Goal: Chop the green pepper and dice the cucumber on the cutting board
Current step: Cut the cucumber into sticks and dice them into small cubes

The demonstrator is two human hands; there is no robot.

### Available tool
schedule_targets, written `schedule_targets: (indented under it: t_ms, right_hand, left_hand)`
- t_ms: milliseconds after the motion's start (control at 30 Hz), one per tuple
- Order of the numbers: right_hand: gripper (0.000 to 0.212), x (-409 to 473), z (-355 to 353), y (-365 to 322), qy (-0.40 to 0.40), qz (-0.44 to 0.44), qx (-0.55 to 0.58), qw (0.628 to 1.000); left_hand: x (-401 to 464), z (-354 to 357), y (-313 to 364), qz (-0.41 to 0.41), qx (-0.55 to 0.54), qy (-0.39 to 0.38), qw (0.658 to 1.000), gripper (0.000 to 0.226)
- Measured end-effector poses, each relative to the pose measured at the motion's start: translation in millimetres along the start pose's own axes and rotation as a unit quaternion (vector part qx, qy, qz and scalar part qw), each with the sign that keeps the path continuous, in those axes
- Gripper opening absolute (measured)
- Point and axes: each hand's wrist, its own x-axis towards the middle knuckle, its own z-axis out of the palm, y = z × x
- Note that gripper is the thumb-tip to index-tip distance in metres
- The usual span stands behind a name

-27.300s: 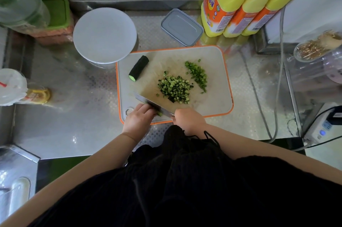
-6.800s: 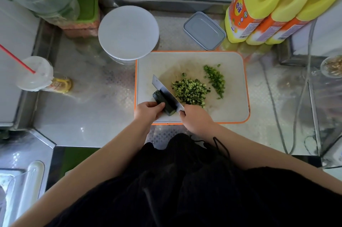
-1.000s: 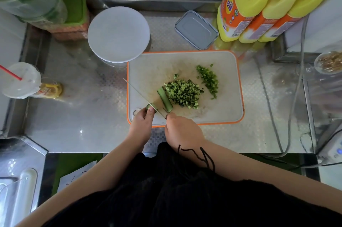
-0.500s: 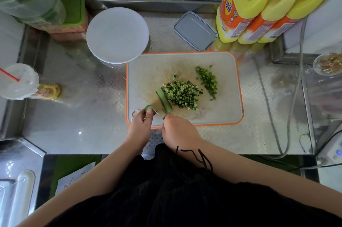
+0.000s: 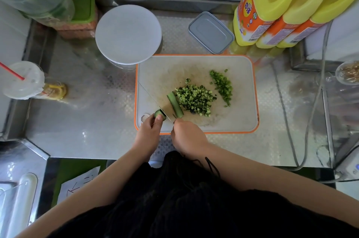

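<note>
At the lower left corner of the orange-rimmed cutting board [image 5: 240,121], the left hand [image 5: 148,135] pinches a cucumber piece [image 5: 157,115] while the right hand [image 5: 187,136] grips a knife [image 5: 153,100] whose blade stands edge-on against it. 1 cut cucumber strip [image 5: 175,104] lies just right of the blade, touching the diced cucumber pile [image 5: 194,99]; chopped green pepper [image 5: 222,86] sits farther right. Behind the board stand a white round lid [image 5: 128,33] and 3 yellow jugs [image 5: 291,6].

Your right hand [image 5: 187,135] hides knife handle; blade [image 5: 153,100] shows edge-on, thin line only. Your left hand [image 5: 148,133] fingertips cover most of cucumber piece [image 5: 159,115]. Yellow jugs [image 5: 291,6] cut off by top edge. Label text too small to read. Glass jar [image 5: 348,74] cut off at right edge.
</note>
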Motion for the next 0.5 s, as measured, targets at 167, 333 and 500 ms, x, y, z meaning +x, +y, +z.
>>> schedule_targets:
  t_ms: [167,333,500]
  right_hand:
    - [0.015,-7.1,-0.9,5.5,0.02,-0.022,-0.014,0.999]
    - [0.017,-16.6,-2.7,6.4,0.047,-0.049,-0.047,0.997]
    - [0.016,-20.6,-5.2,5.6,0.042,-0.061,-0.068,0.995]
  left_hand:
    - [0.0,-0.1,-0.2,0.008,0.001,-0.005,1.0,0.027]
    - [2.0,0.8,-1.1,0.002,0.002,-0.004,1.0,0.043]
    - [4.3,2.8,-2.6,-0.013,-0.01,0.001,1.0,0.047]
